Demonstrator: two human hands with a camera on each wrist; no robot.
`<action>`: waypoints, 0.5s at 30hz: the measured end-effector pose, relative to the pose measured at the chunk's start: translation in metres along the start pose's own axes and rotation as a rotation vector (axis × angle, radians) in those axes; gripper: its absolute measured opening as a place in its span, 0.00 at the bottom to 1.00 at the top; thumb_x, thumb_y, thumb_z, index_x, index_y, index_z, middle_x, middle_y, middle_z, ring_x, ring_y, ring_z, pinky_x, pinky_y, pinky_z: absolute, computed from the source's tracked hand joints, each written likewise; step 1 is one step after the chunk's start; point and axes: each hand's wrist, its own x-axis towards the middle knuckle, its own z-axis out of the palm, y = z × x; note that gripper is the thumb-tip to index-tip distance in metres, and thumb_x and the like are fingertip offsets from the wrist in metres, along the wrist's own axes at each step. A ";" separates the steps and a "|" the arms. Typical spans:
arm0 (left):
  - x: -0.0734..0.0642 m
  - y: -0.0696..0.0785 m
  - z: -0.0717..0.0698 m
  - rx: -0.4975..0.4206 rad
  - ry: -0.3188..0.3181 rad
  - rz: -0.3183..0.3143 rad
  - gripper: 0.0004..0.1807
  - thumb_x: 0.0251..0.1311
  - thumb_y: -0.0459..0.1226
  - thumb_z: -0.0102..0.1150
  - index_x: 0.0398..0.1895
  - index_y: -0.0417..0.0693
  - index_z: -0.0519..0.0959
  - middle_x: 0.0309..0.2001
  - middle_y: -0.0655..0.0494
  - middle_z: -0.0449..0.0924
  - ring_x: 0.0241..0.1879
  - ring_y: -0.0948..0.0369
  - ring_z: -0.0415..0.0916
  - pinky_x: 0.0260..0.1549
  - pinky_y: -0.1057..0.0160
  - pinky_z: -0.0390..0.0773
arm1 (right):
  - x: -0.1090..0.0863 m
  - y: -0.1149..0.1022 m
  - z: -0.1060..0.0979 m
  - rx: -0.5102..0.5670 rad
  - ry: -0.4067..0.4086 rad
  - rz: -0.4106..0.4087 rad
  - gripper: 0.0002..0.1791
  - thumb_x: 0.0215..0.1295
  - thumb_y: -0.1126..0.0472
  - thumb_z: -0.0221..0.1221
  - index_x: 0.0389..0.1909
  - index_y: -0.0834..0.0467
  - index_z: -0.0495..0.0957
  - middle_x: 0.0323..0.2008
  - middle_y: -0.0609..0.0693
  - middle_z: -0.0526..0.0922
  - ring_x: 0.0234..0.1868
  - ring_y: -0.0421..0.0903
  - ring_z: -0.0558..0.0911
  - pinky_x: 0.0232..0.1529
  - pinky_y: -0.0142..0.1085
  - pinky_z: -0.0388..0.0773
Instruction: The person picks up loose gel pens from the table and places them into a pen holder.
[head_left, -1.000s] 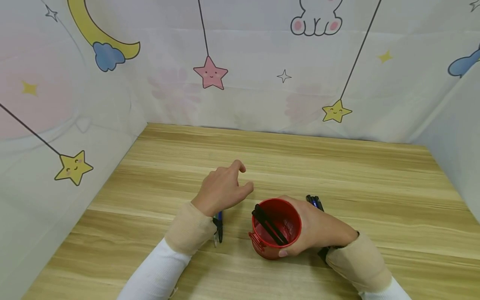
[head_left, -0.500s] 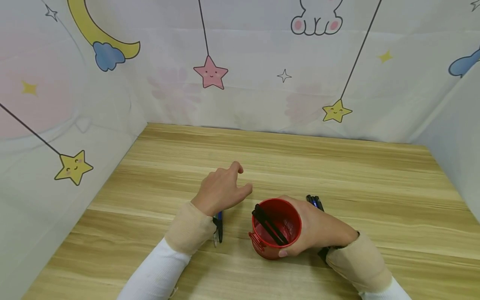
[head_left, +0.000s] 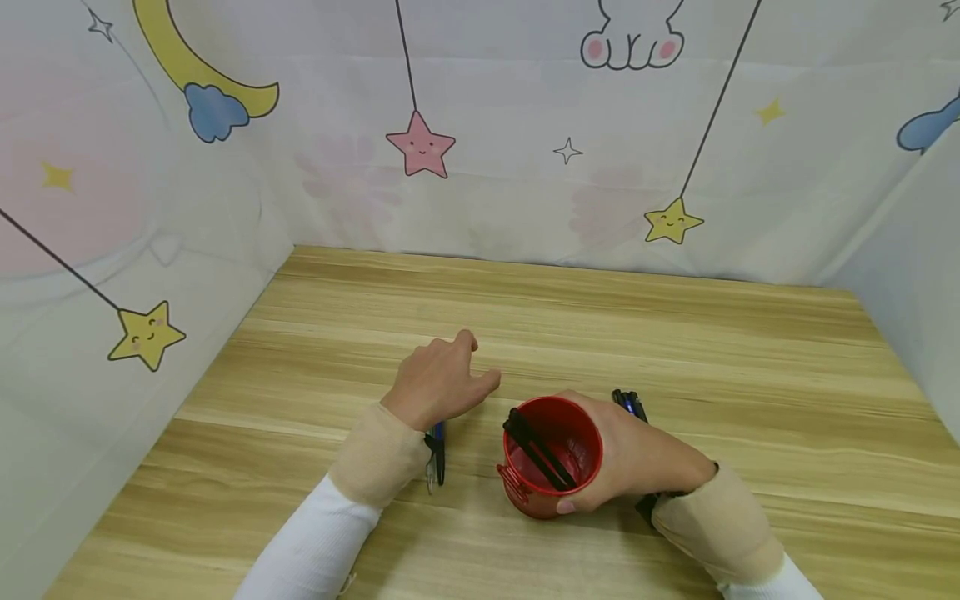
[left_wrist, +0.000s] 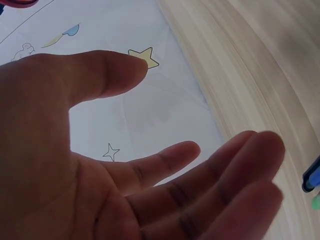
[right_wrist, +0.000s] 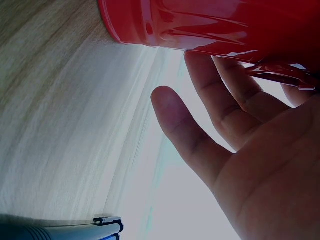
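Observation:
My right hand [head_left: 637, 450] grips a red bucket-shaped pen holder [head_left: 538, 505] from its right side, thumb on the near wall. Two black pens [head_left: 534, 436] lean inside it, towards its left rim. The holder's red wall [right_wrist: 210, 27] fills the top of the right wrist view, with some fingers curled against it. To the left, my left hand [head_left: 437, 379] hovers over the table, thumb apart from loosely bent fingers, holding nothing. Several pens [head_left: 440, 458] lie beside and partly under the left wrist; a blue pen tip [left_wrist: 312, 175] shows in the left wrist view.
More pens [head_left: 630, 405] lie on the wood-grain table [head_left: 525, 300] behind the right forearm, partly hidden by it. One pen [right_wrist: 95, 231] shows low in the right wrist view. Printed cloth walls [head_left: 510, 200] stand along the back and both sides.
My left hand has drawn slightly back and to the left, its fingertips a little lower in the head view. The right hand and pen holder have stayed still.

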 end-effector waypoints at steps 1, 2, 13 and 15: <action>0.000 0.000 0.000 0.008 0.000 -0.005 0.28 0.58 0.52 0.55 0.55 0.42 0.77 0.26 0.50 0.78 0.23 0.52 0.75 0.18 0.57 0.73 | 0.000 0.000 0.000 0.002 0.001 0.007 0.45 0.45 0.51 0.81 0.67 0.43 0.70 0.59 0.43 0.79 0.60 0.47 0.77 0.52 0.46 0.82; 0.000 0.000 0.000 0.015 0.001 -0.009 0.28 0.59 0.53 0.55 0.53 0.42 0.77 0.27 0.50 0.78 0.23 0.52 0.74 0.18 0.57 0.73 | 0.000 -0.001 0.000 0.001 0.001 0.009 0.45 0.45 0.51 0.81 0.66 0.43 0.70 0.59 0.43 0.79 0.60 0.47 0.77 0.52 0.46 0.82; 0.001 -0.003 0.002 0.107 0.033 -0.032 0.21 0.58 0.51 0.56 0.17 0.49 0.66 0.17 0.57 0.58 0.17 0.58 0.59 0.12 0.60 0.61 | 0.000 -0.001 0.000 -0.003 0.003 0.000 0.45 0.46 0.51 0.80 0.67 0.43 0.70 0.59 0.43 0.79 0.60 0.47 0.77 0.52 0.45 0.82; 0.001 -0.003 0.002 0.117 0.024 -0.039 0.21 0.58 0.51 0.56 0.16 0.50 0.64 0.17 0.58 0.57 0.17 0.58 0.58 0.12 0.60 0.60 | 0.000 -0.001 0.000 -0.002 0.003 0.006 0.45 0.46 0.51 0.80 0.67 0.43 0.70 0.59 0.43 0.79 0.60 0.47 0.77 0.52 0.45 0.82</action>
